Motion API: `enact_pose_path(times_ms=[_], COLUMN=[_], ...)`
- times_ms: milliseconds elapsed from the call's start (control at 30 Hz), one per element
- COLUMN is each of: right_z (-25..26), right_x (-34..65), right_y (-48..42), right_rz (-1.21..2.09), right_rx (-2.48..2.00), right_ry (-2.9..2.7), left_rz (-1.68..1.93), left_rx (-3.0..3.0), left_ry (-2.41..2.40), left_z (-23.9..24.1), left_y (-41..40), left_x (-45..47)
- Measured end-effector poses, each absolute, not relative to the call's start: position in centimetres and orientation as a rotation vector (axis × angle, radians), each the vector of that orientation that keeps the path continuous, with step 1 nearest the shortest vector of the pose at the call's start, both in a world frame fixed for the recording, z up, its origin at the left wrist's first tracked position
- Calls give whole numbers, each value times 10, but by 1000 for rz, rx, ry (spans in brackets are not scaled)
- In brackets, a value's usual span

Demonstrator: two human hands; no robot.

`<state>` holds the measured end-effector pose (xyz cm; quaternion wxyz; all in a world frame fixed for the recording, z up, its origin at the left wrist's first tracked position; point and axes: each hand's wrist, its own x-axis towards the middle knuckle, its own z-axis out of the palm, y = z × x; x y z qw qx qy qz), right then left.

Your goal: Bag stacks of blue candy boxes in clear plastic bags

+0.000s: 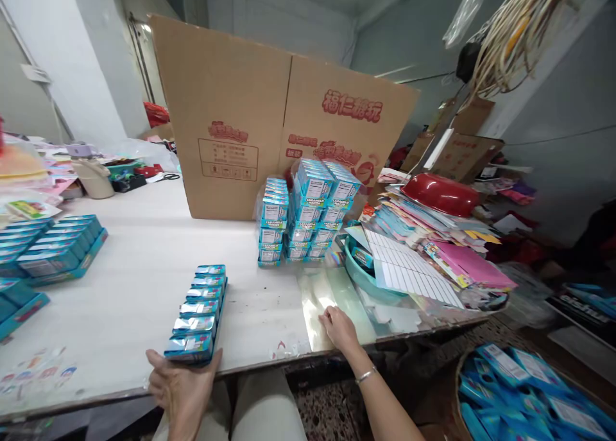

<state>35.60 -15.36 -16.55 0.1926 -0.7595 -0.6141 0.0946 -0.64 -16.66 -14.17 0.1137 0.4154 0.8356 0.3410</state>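
Note:
My left hand (180, 389) lies palm up at the table's near edge, cupping the near end of a row of small blue boxes (199, 312) that sits in a blue tray. My right hand (339, 328) rests fingers down on a sheet of clear plastic film (332, 293) lying flat on the white table (129, 287). A silver bracelet circles my right wrist. Behind the film stands a stack of the same blue boxes (308, 213), several layers high.
A large opened cardboard carton (269, 117) stands upright at the back. More trays of blue boxes (52, 248) lie at the left. A teal basin (366, 274), papers and a red bowl (440, 194) crowd the right. A basket of blue boxes (524, 396) sits on the floor.

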Motion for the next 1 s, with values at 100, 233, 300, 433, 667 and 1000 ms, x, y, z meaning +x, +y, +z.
enact_pose_path(times_ms=[100, 233, 300, 433, 667, 1000], right_z=[-164, -166, -167, -164, -164, -143], right_x=[358, 359, 358, 360, 368, 311], right_y=[-154, -155, -156, -157, -148, -215], right_rz=[336, 342, 301, 356, 495, 530], right_rx=[-2091, -2072, -2067, -2035, -1951, -1569], right_ry=[-1749, -1698, -1676, -1705, -1576, -1516], left_rz=[1024, 1056, 1066, 1138, 1279, 575], left_rx=[1333, 1361, 1380, 1490, 1440, 1121], left_ry=[2461, 2472, 2454, 2390, 2187, 1104], left_z=[-152, -156, -155, -147, -149, -86], left_y=[-183, -190, -192, -195, -234, -187], left_x=[6, 10, 12, 23, 18, 90])
